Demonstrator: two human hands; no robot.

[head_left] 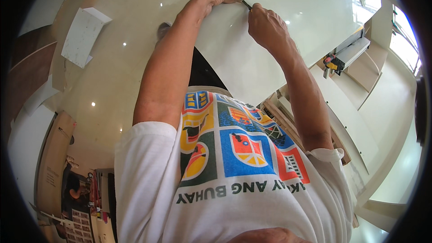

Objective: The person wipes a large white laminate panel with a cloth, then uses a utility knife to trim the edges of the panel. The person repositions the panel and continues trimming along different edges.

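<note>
A glossy white panel (240,56) lies in front of me, with a second pale panel (306,0) beyond it to the right. At the far edge, where they meet, my left hand (210,0) is closed with its fingertips pinched together; what lies between them is too small to make out. Close beside it, my right hand (268,24) is wrapped round a thin dark tool (246,5). The tool's tip points toward the left fingertips. Its kind does not show, as most of it is hidden inside the fist.
A white box-like piece (83,36) stands on the shiny floor (121,67) at left. Brown boards and a cardboard box (56,157) lean further left. On the right are a red-and-yellow tool (332,64), wooden strips (281,119) and pale boards (346,130). A person (74,189) is at lower left.
</note>
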